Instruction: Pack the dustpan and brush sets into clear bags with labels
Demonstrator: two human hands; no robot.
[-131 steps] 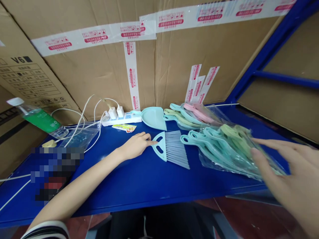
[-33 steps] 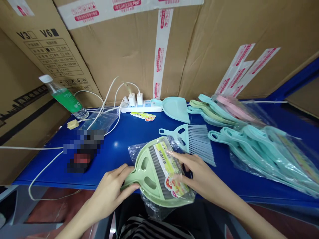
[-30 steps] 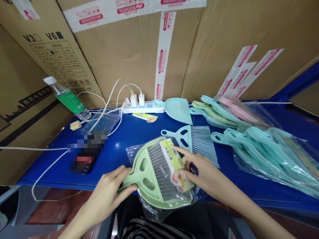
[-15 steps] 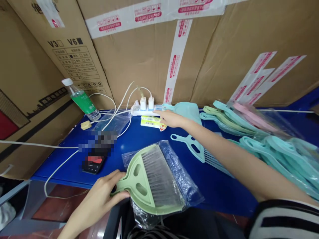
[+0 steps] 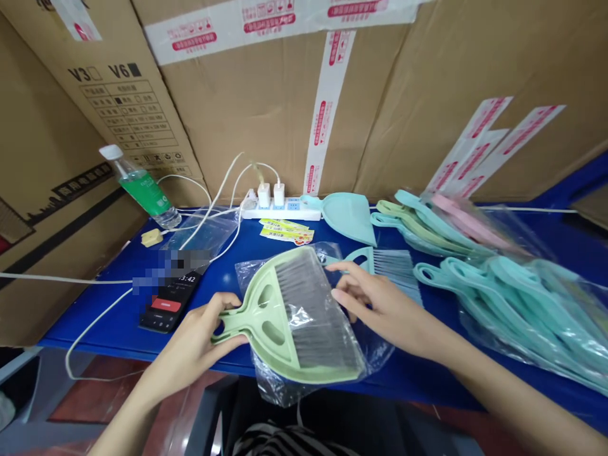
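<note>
A light green dustpan (image 5: 261, 313) with a grey-bristled brush (image 5: 316, 310) nested in it lies partly inside a clear plastic bag (image 5: 280, 383) at the table's front edge. My left hand (image 5: 202, 339) is closed round the dustpan's handle. Just right of the bristles is my right hand (image 5: 363, 294), fingers curled and slightly apart, with nothing visible in them. Behind that hand lies a loose blue brush (image 5: 394, 266), partly covered by it. Farther back, a light blue dustpan (image 5: 350, 216) rests beside the power strip.
Bagged blue, green and pink dustpan sets (image 5: 513, 304) lie on the right of the blue table (image 5: 218, 285). A white power strip (image 5: 304, 210), yellow packets (image 5: 285, 232), a phone (image 5: 166, 304), cables and a bottle (image 5: 147, 193) stand or lie behind and left. Cardboard boxes (image 5: 266, 95) form the back.
My right hand has come back from the yellow packets to the right side of the green dustpan. The dustpan has risen slightly and moved right, and the view has shifted.
</note>
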